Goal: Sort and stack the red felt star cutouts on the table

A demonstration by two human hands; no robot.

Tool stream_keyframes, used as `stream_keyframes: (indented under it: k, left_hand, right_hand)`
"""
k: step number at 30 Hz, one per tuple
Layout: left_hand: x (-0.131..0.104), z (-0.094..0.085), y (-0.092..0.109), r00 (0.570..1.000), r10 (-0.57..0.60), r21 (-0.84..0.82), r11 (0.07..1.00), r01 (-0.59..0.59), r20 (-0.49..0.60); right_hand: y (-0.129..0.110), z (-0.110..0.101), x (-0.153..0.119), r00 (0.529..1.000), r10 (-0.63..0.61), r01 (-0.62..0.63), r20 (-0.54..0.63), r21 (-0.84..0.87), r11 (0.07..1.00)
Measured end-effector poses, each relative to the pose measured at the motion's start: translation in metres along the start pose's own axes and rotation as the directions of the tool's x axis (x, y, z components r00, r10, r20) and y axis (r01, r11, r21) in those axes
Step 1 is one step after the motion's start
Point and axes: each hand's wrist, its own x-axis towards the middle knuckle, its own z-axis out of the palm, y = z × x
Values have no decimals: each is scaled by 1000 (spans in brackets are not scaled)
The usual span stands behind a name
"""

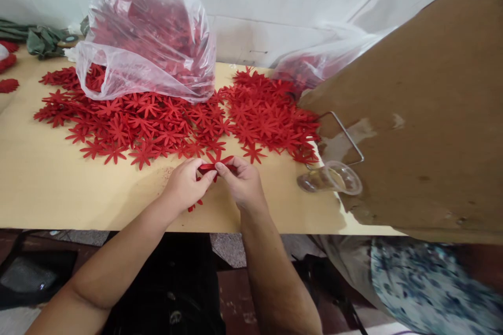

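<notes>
A: At the tabletop's (pixel 47 188) near edge, both hands pinch one red flower (pixel 215 165), just at 6 o'clock of the flower pile (pixel 165 123).

B: Risk?

A: I'd judge a thin petal could tear if the pinches pull apart, or the cup (pixel 332 178) at 3 o'clock gets knocked.

B: Pose?

A: Left hand (pixel 184 184) and right hand (pixel 243 183) meet thumb to thumb, each grip clenched on the flower, forearms angled inward.
</notes>
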Motion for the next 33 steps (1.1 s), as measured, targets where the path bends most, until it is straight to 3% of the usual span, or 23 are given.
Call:
stream_keyframes:
  k: [5,12,21,26,29,33]
  left_hand:
    - [0,2,-4,1000,-10,-91,996,9,-14]
    - [0,3,-3,998,-27,-141,990,19,-51]
    - [2,3,-4,999,-1,-217,976,-7,-36]
    - [4,2,-2,997,-39,-271,962,21,-61]
    - [5,1,1,998,-69,-440,896,62,-1]
    - [7,-2,3,989,-135,-641,753,144,63]
  right_hand:
    - [3,-1,2,994,-68,62,-81,-72,995]
    - [8,1,1,986,-53,42,-161,-73,996]
    - [6,6,-4,997,24,-39,78,196,980]
    - [4,6,-6,999,36,-42,35,187,981]
    - [5,7,-7,999,20,-26,33,164,986]
    - [4,10,-12,990,4,-25,140,150,988]
